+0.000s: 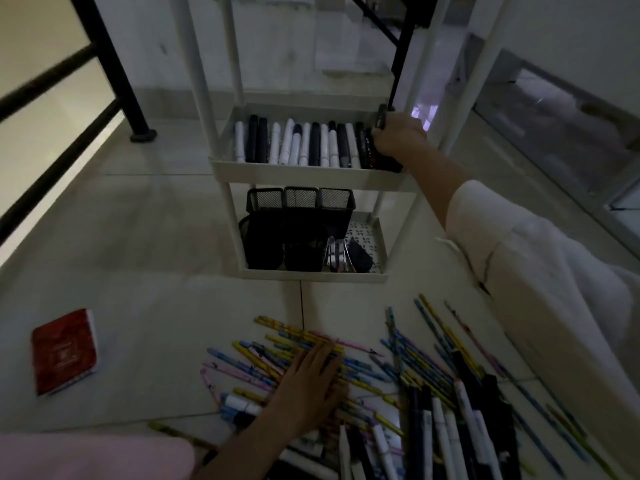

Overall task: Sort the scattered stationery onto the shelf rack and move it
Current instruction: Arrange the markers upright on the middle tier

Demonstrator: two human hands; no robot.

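from my end i see the white plastic shelf rack (311,174) standing on the pale tiled floor (156,237). on the higher of its two trays in view lies a row of black and white marker pens (301,143), side by side, ends toward me. the right hand (398,136) is at the right end of that tray, fingers curled round some dark markers (381,119). one of them sticks up past the knuckles, near the rack's rear right post. the picture is dim there, so i can't count how many it grips. on the rack's lower tray sits a black wire-mesh desk organiser (299,216), filling the left and middle. a small shiny metal thing (337,258), possibly a stapler, is just beside it at the tray's front right.

in front of the rack, on the floor, lies a scattered heap of colourful patterned pencils (270,362). the left hand (311,379) rests flat on that heap, fingers straight and close together, pressing on the pencils and gripping none. further right, also in front of the rack, is a loose pile of black and white markers (446,424), overlapping the pencils. front-left of the rack, well apart from the heap, a red-covered notebook (64,351) lies flat on the floor. a black metal railing (104,64) stands left of the rack.
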